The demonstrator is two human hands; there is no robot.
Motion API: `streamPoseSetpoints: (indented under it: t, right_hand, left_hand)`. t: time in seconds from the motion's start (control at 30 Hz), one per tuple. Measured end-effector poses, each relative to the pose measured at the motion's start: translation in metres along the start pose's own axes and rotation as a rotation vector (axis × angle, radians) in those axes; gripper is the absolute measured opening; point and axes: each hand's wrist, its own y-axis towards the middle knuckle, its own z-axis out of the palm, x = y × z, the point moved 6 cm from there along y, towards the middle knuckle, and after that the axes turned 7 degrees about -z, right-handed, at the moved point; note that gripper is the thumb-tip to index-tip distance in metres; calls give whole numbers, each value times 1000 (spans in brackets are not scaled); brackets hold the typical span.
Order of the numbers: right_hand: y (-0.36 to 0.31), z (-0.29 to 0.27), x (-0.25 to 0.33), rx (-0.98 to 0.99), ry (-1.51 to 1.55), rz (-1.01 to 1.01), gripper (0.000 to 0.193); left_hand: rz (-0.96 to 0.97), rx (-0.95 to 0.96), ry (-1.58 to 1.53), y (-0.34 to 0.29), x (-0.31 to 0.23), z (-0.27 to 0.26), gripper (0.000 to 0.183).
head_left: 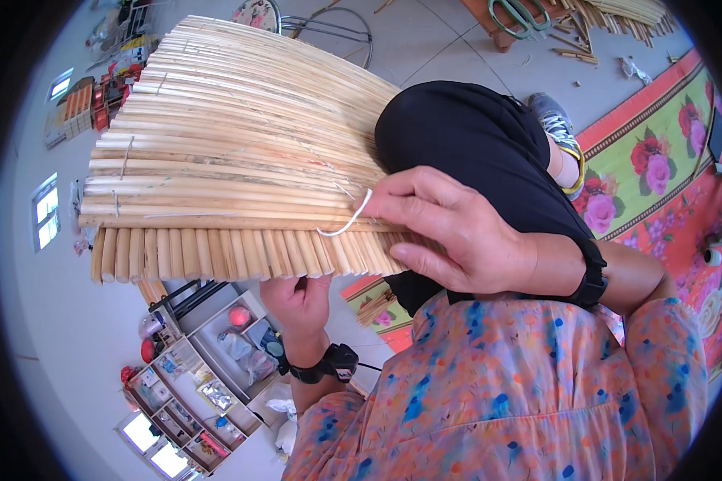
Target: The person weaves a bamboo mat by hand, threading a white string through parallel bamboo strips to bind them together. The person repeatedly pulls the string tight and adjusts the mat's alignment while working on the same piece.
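A wide panel of pale reed stalks (241,136), lashed with thin thread, lies tilted across my lap. Along its near edge runs a row of short cut stalks (208,253), set crosswise to the long ones. My right hand (465,228) grips this edge, fingers on the long stalks and thumb against the short row. Beside its fingertips a white cord (346,221) curves over the panel; whether the fingers also pinch it is unclear. Below the edge is my left hand (298,305), its fingers curled and partly hidden by the stalk ends.
My knee in black trousers (465,136) supports the panel's right side. Green-handled scissors (520,16) lie on a wooden stool (489,20) at the far right, near loose reed bundles (618,14). A flowered mat (650,172) covers floor at right. Shelves (186,401) stand lower left.
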Motion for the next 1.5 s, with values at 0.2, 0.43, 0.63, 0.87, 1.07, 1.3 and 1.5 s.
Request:
streamPoseSetpoints:
  t: [0.2,0.43,0.63,0.87,1.07,1.3,1.5]
  right_hand:
    - [-6,6,0,62,68,4,54]
    - [-5,6,-2,88,107,-35,58]
    - [-7,3,-5,47,96,-2,63]
    - [-7,9,-4,99,147,20,65]
    - [-9,5,-5,81,132,4,69]
    - [-6,1,3,120,61,-7,77]
    - [-8,6,7,63,-131,47,73]
  left_hand:
    - [-43,-6,10,-7,5,-3,24]
    - [-66,-251,-143,-12,26,-9,37]
    - [37,-89,-24,4,5,0,35]
    - [15,7,36,0,-3,-15,29]
    - [-83,-79,-258,5,14,6,35]
    - [-31,284,-180,20,-4,11,34]
    - [235,346,-195,47,-36,23,27]
